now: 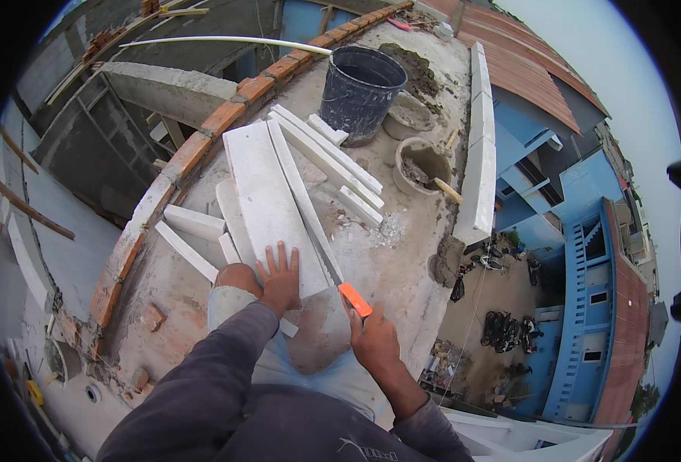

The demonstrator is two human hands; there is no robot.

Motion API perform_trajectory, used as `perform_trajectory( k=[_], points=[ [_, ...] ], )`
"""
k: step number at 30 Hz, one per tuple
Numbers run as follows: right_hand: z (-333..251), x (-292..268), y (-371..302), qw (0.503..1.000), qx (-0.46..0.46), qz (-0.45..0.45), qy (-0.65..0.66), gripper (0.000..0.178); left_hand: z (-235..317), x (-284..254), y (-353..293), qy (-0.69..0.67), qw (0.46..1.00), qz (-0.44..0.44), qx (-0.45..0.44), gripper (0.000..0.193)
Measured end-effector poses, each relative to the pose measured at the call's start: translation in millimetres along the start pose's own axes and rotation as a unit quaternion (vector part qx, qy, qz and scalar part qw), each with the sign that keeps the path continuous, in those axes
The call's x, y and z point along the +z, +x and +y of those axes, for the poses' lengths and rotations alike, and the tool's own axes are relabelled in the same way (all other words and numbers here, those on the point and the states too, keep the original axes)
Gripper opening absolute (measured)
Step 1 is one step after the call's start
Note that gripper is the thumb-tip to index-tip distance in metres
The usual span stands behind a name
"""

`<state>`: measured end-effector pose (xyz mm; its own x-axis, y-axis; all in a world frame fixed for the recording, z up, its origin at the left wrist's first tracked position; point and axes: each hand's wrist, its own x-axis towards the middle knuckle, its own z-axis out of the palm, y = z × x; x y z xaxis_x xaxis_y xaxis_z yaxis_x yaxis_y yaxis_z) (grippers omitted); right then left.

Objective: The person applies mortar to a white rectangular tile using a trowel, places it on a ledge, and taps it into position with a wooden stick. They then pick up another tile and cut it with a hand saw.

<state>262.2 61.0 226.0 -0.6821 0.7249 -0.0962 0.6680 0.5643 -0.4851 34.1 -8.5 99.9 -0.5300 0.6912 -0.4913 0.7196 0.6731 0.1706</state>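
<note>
A long white lightweight block [267,192] lies in front of me, its near end by my knees. My left hand [281,283] rests on the near end of it, palm down with fingers spread. My right hand [376,340] is closed round the orange handle of a handsaw [355,299]. The saw's blade points away from me along the block's right side, against a narrow white strip there; how deep it sits in the block I cannot tell. White crumbs [390,229] lie on the floor to the right.
Cut white strips [329,158] lie beyond the block, other pieces [194,222] to its left. Farther off stand a black bucket [362,88] and a mortar tub [423,165] with a wooden-handled tool. An orange brick edge [225,115] borders a drop; a low white block wall [479,154] runs right, above a yard.
</note>
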Motion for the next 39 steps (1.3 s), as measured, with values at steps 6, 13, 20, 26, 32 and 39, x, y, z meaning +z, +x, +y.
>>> perform_trajectory(
  k=[6, 13, 20, 26, 32, 39],
  points=[
    [-52, 65, 156, 0.998, -0.062, -0.007, 0.015, 0.039, -2, -1, -4, -0.006, 0.999, 0.047, 0.006, 0.146],
    [-43, -64, 30, 0.989, 0.061, -0.135, -0.026, 0.036, -7, 13, 6, -0.024, 0.998, 0.059, 0.016, 0.128],
    [-68, 76, 192, 0.998, -0.054, -0.011, 0.008, 0.04, -8, -3, 4, -0.037, 0.996, 0.08, 0.018, 0.12],
    [-13, -12, 18, 0.998, 0.011, -0.062, 0.007, 0.037, -9, 8, 5, -0.045, 0.999, 0.024, 0.018, 0.112],
    [-41, 69, 154, 0.999, 0.003, -0.049, -0.017, 0.039, -8, 13, 6, -0.034, 0.996, 0.08, 0.021, 0.11],
    [-24, -5, 19, 0.994, 0.059, -0.092, 0.001, 0.038, -9, 13, 4, -0.047, 0.997, 0.058, 0.017, 0.123]
  ],
)
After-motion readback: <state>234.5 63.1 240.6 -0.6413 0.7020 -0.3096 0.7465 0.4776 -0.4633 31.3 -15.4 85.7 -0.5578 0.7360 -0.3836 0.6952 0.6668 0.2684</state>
